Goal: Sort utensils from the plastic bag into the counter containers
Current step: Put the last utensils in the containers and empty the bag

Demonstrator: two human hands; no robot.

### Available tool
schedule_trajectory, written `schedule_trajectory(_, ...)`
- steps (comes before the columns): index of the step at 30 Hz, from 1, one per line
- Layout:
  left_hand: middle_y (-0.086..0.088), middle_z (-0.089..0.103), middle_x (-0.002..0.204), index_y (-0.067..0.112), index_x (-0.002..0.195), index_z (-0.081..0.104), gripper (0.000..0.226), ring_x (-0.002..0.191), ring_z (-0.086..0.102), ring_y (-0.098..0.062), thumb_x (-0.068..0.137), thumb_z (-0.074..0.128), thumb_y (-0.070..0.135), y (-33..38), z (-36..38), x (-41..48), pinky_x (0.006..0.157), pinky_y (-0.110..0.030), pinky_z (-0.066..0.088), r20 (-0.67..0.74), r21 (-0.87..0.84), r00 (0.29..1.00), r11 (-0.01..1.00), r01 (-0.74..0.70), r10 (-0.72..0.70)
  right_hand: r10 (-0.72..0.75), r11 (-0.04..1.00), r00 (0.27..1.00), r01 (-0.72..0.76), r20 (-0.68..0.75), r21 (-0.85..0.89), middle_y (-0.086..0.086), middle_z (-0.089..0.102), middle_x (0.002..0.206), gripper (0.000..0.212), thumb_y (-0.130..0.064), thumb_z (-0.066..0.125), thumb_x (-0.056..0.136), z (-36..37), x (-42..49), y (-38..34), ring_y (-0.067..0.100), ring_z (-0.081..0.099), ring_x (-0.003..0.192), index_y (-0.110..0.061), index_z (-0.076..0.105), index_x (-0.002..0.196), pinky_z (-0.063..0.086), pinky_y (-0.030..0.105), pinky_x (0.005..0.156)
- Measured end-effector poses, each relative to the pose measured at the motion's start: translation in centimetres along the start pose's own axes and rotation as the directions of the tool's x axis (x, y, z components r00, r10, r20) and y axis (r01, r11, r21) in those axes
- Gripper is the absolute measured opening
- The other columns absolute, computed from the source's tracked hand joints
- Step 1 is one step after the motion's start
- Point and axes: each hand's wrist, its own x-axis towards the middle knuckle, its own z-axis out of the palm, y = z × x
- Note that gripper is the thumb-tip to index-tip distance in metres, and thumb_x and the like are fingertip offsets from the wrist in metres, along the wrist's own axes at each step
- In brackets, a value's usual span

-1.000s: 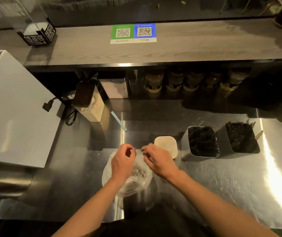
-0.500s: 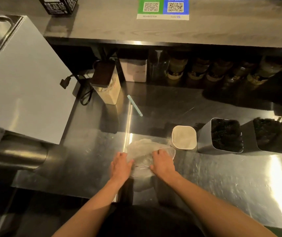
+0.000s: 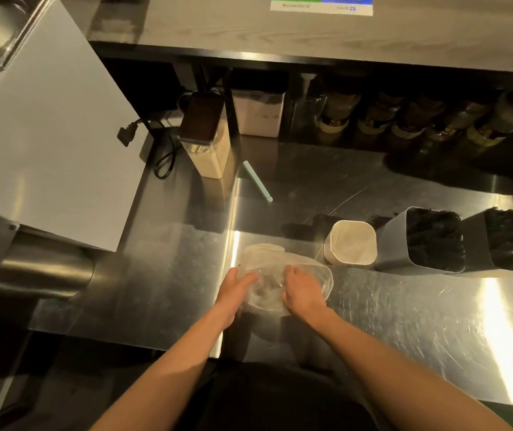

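Left hand [image 3: 236,287] braces the crumpled clear plastic bag [image 3: 280,269], fingers straight; right hand [image 3: 303,290] curls over it. Aim its mouth at the grey square containers [image 3: 393,244] beyond that hand.

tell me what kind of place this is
Probably the staff side of a café or takeaway counter: a stainless steel worktop, bins of black utensils, and a row of jars shelved under a raised ledge.
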Motion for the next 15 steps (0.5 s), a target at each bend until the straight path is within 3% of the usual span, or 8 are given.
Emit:
schedule_trajectory(4,-0.001,0.069,0.114,0.021,0.123,0.055,0.043,0.100,0.069,-0.017,0.087,0.076,0.030,0.0,-0.3,0.4,0.075,-0.029,0.057,0.023,0.042,0.999,0.998,-0.048,0.047,-0.060,0.998,0.998,0.060,0.023,0.034,0.010,0.056,0.137,0.047,-0.024,0.051,0.098,-0.8,0.1,-0.2,0.030,0.058,0.118,-0.013,0.039,0.143,0.046,0.040,0.101)
schedule_trajectory(9,-0.004,0.066,0.113,0.020,0.119,0.052,0.031,0.097,0.064,-0.018,0.093,0.067,0.028,1.0,-0.6,0.8,0.077,-0.032,0.054,-0.060,0.225,0.989,0.967,-0.122,0.138,-0.131,0.991,0.985,0.131,0.109,0.004,0.015,0.061,0.130,0.036,-0.028,0.040,0.102,-2.1,0.5,0.3,0.036,0.061,0.112,-0.010,0.045,0.132,0.047,0.040,0.092)
schedule_trajectory(14,0.001,0.060,0.112,0.020,0.131,0.041,0.045,0.084,0.059,-0.007,0.095,0.066,0.029,1.9,-0.7,0.6,0.055,-0.010,0.041,-0.092,0.343,0.973,0.924,-0.171,0.214,-0.151,0.982,0.977,0.131,0.149,0.134,0.018,0.063,0.124,0.030,-0.026,0.039,0.103,-3.6,0.8,0.7,0.035,0.059,0.107,-0.008,0.049,0.124,0.044,0.038,0.088)
schedule_trajectory(15,0.000,0.060,0.116,0.019,0.134,0.041,0.048,0.087,0.060,-0.007,0.095,0.067,0.029,1.9,-0.7,0.6,0.058,-0.009,0.043,-0.094,0.365,0.967,0.912,-0.189,0.237,-0.153,0.978,0.977,0.129,0.147,0.162,0.016,0.064,0.122,0.028,-0.027,0.041,0.102,-3.9,0.9,0.7,0.033,0.059,0.106,-0.010,0.052,0.121,0.043,0.037,0.086)
